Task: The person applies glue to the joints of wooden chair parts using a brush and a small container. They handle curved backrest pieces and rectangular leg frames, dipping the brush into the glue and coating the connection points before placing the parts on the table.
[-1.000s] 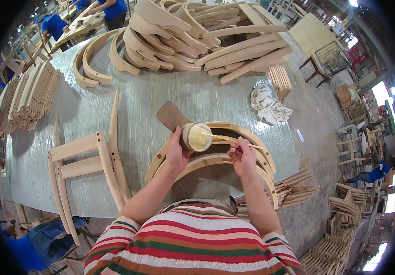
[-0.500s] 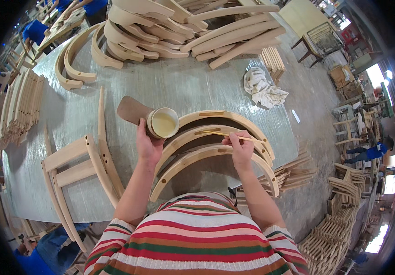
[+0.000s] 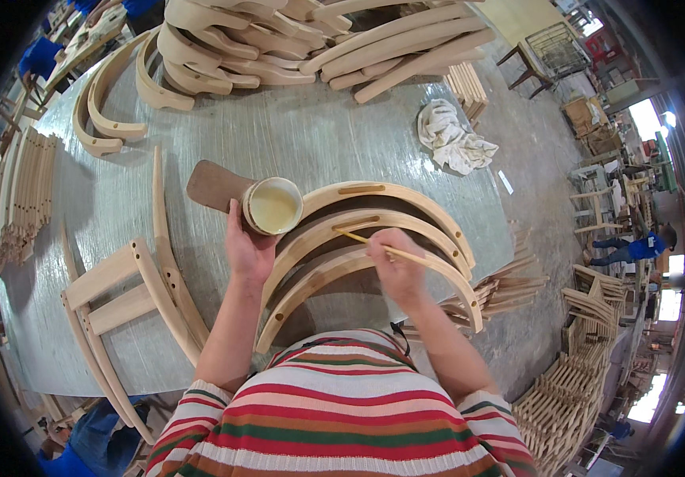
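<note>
My left hand [image 3: 249, 250] is closed around a round cup [image 3: 247, 205] of pale cream liquid. A flat brown piece [image 3: 214, 185] with a rounded end sticks out beside the cup, toward the far left. Pinched in my right hand [image 3: 398, 266] is a thin yellowish stick [image 3: 352, 234]. Its tip is at the slot in the middle curved wooden piece [image 3: 408, 222]. Another curved piece [image 3: 422, 200] with a slot arches behind it, and a nearer curved piece [image 3: 311, 280] lies partly under my right hand, which hides its top.
A wooden chair frame [image 3: 144, 274] leans at the table's left. Stacked slats [image 3: 29, 183] stand beyond it. Curved wooden parts [image 3: 231, 48] are piled at the back, and a crumpled white cloth [image 3: 454, 137] lies right. Wooden parts [image 3: 569, 397] fill the floor at right; people work around.
The stick's tip has shifted slightly left along the middle piece's slot, and my right hand has moved left and nearer, slightly blurred. The whole view has shifted a little; the cup stays in my left hand.
</note>
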Motion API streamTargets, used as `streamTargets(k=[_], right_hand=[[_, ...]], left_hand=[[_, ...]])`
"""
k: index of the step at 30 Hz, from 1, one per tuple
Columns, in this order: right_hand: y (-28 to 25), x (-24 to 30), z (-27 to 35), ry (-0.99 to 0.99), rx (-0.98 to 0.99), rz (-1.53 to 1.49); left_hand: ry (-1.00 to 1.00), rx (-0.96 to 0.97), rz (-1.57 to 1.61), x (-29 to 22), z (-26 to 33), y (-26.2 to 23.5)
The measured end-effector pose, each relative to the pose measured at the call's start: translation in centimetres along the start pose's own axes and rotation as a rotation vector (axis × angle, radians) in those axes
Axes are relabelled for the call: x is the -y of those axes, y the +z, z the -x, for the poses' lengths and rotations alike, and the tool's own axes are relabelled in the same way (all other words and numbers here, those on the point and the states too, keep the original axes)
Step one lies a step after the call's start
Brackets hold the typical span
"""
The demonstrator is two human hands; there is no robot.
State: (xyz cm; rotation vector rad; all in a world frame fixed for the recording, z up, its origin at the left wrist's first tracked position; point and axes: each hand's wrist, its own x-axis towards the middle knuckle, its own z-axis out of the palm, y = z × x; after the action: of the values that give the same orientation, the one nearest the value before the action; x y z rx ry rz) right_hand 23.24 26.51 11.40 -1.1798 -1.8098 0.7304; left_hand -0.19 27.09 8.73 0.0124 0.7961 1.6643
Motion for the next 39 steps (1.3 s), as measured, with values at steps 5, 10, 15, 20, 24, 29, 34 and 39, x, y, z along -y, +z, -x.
streamTargets(k=[5, 10, 15, 20, 24, 29, 34, 39], right_hand=[[-3.4, 0.0, -1.6, -0.012, 0.008, 0.254], [0.0, 2.9, -1.9, -0.037, 0.124, 0.121], [-2.1, 1.0, -2.1, 0.058, 0.097, 0.152], [-3.3, 0.8, -2.6, -0.073, 0.085, 0.308], [-0.6, 1.3, -1.5, -0.213, 0.099, 0.176], [0.3, 1.3, -1.1, -0.238, 0.077, 0.024], [-4.4, 0.5, -2.2, 0.087, 0.089, 0.394], [-5.0, 0.8, -1.4, -0.302, 0.117, 0.419]], left_hand=[[-0.009, -0.013, 0.027, -0.5, 0.1, 0.2], [-0.01, 0.019, 0.066, -0.1, -0.3, -0.2], [-0.018, 0.066, 0.079, -0.4, -0.1, 0.0], [-0.019, 0.104, 0.071, -0.3, 0.2, 0.0], [-0.001, 0.127, 0.049, 0.0, 0.6, 0.3], [-0.001, 0.119, 0.008, 0.3, 1.0, 0.5], [0.026, 0.111, 0.002, 0.1, 1.8, 0.8], [0.019, 0.074, -0.056, 0.8, 2.2, 0.9]])
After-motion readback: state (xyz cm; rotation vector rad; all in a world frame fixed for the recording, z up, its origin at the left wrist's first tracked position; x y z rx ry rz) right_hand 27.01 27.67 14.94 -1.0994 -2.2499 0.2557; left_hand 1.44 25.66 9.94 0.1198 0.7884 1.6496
